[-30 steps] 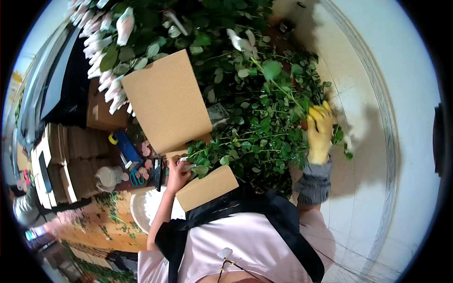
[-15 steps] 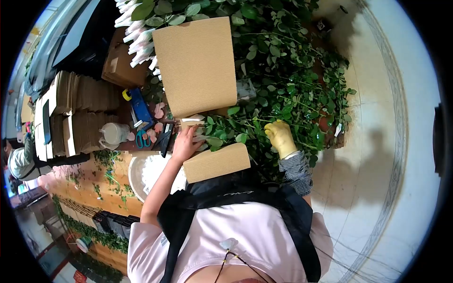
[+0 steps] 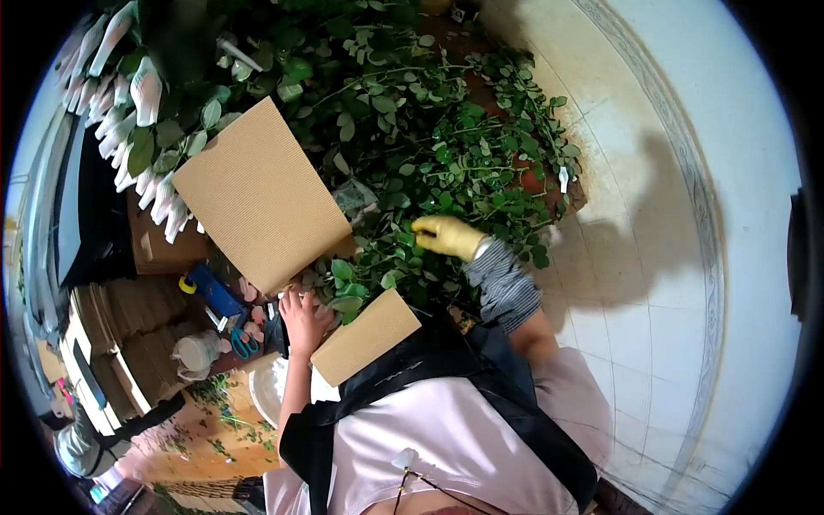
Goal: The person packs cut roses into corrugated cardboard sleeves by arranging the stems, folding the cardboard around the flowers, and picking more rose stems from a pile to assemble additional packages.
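Note:
My bare left hand [image 3: 305, 323] lies at the lower end of a bunch of leafy stems, fingers a little apart and resting over its pale pinkish end. A large sheet of corrugated cardboard [image 3: 264, 193] stands just above that hand, and a folded cardboard piece [image 3: 367, 337] is below and to its right. On my right hand [image 3: 448, 237] is a yellow glove; its fingers are closed around leafy green stems [image 3: 395, 249], and their exact grip is partly hidden by leaves. Net-covered pale pink flower heads [image 3: 146, 93], apparently roses, stick out at the upper left.
Left of my left hand lie blue-handled scissors [image 3: 245, 345], a blue tool [image 3: 215, 290] and a white tub [image 3: 196, 353]. Stacked cardboard [image 3: 129, 343] is farther left. A white basin [image 3: 268, 390] stands below my left arm. Stems spread toward the tiled floor [image 3: 618, 283]; another person [image 3: 81, 445] is at lower left.
The view has turned, so cardboard, stems and hands appear rotated and shifted left. Both hands keep about the same place among them; my left fingers look slightly more curled.

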Available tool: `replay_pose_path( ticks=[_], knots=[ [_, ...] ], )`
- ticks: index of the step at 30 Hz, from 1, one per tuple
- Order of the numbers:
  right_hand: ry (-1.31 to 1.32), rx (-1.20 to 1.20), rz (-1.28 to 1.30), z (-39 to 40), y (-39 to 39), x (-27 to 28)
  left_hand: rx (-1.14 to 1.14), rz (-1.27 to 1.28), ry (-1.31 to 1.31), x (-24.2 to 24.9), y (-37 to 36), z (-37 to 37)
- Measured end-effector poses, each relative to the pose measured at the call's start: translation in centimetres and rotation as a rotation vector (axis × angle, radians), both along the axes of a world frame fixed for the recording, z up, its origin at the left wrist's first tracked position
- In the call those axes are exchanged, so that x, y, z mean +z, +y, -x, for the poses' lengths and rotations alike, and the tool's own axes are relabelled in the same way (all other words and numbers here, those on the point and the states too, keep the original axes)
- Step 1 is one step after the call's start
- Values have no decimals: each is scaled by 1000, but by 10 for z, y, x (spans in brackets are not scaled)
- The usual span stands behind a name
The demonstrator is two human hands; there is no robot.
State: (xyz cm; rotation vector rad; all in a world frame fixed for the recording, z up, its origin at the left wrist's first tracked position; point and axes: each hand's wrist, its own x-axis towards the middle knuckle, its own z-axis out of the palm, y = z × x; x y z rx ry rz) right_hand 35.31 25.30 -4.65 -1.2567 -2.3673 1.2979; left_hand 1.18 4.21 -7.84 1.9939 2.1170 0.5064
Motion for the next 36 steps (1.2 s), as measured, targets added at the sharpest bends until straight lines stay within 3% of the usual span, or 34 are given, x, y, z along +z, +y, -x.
replay_pose_path(
  ticks=[1, 3, 5, 7, 9, 11, 13, 15, 19, 22, 27, 29, 31, 33, 36],
  knots=[
    [170, -88, 136, 3, 13, 21, 14, 4, -19, -2, 0, 0],
    [146, -345, -36, 8, 38, 38, 18, 8, -21, 2, 2, -2],
    [-292, -392, -627, 2, 72, 11, 16, -5, -20, 1, 0, -2],
    [-751, -294, -858, -18, 97, -40, 26, -3, -12, 3, -3, -3],
    [-745, -224, -776, -28, 107, -58, 32, 4, -7, 8, -3, -4],
    [-597, -280, -877, -25, 120, -24, 39, 17, -13, 11, 1, -4],
    [-323, -540, -1280, -26, 109, 26, -12, 72, -101, 10, 2, -4],
    [-399, -550, -1367, -43, 113, 59, -23, 52, -123, 8, 1, -6],
    [-400, -603, -1383, -67, 94, 128, -28, 30, -180, 8, 2, -6],
    [-417, -387, -1221, -75, 77, 163, -11, 33, -212, 5, 0, -4],
    [-286, -452, -1236, -87, 61, 162, -15, -40, -237, -2, -1, -3],
    [-342, -222, -874, -77, 45, 151, 18, 3, -248, -2, -1, -4],
    [-136, -350, -886, -73, 34, 165, 2, -24, -255, -1, -1, -2],
    [-146, -401, -893, -65, 15, 188, 47, 30, -274, -9, -3, -2],
    [-56, -357, -861, -72, -13, 170, 80, -1, -401, -9, -5, 1]
  ],
)
